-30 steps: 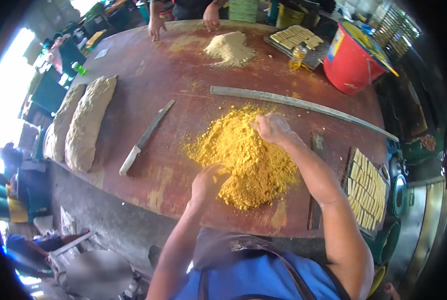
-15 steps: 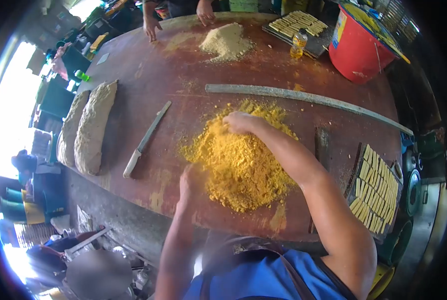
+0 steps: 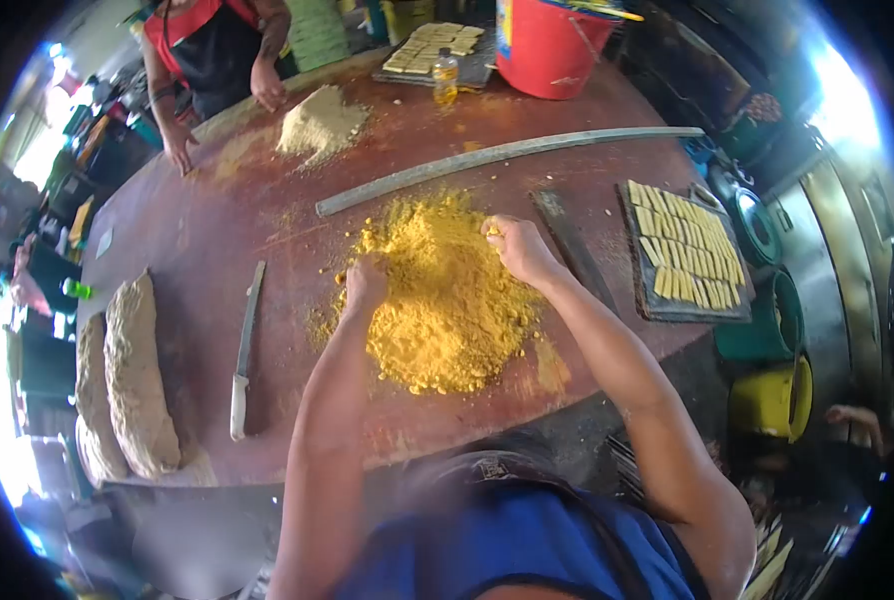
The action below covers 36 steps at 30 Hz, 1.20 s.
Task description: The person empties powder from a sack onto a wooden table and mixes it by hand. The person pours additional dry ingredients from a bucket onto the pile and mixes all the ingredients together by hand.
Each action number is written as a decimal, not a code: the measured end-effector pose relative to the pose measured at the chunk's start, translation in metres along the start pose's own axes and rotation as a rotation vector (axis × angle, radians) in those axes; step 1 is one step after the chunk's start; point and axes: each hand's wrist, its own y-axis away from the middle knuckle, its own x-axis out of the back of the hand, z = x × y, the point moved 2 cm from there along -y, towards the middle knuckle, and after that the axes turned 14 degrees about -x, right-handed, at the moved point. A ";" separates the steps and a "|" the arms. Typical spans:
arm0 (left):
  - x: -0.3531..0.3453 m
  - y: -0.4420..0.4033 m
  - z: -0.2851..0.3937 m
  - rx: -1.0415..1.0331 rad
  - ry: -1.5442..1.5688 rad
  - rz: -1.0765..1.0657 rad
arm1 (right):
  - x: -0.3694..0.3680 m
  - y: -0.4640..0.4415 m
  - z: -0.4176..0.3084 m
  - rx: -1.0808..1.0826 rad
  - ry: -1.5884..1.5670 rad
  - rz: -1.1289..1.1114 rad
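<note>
A loose heap of yellow, crumbly mixture (image 3: 452, 320) lies on the reddish-brown table in front of me. At its upper right edge, my right hand (image 3: 522, 248) is closed, with yellow crumbs showing at the fingertips. My left hand (image 3: 367, 283) is against the heap's left side, its fingers curled inward; what they hold, if anything, is hidden. To the left lies a long knife (image 3: 247, 345) with a white handle. Beyond the heap, a long pale bar (image 3: 507, 152) lies across the table.
Two long dough logs (image 3: 139, 375) lie at the left. On the right are a dark flat strip (image 3: 572, 245) and a tray (image 3: 657, 308) of cut pieces. Farther back are a pale powder mound (image 3: 322, 122), an oil bottle (image 3: 446, 78), a red bucket (image 3: 547, 55) and another person (image 3: 212, 60).
The view has turned, shifting the table's contents. My right hand has moved from the heap's top to its right edge; my left hand has moved up along the left side. The other person shows more.
</note>
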 end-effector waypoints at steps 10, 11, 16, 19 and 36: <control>0.027 0.037 0.003 -0.052 0.197 -0.082 | -0.014 0.012 -0.009 -0.240 0.145 0.085; 0.028 0.040 0.003 -0.049 0.205 -0.075 | -0.016 0.010 -0.017 -0.233 0.153 0.081; 0.059 0.082 -0.011 0.045 0.148 0.119 | 0.005 -0.012 0.017 -0.242 0.024 -0.186; 0.049 0.114 0.003 0.359 0.609 0.059 | 0.007 -0.013 0.034 -0.528 0.013 -0.259; 0.011 0.059 0.100 0.451 0.418 0.168 | -0.017 -0.048 -0.044 0.074 0.005 -0.522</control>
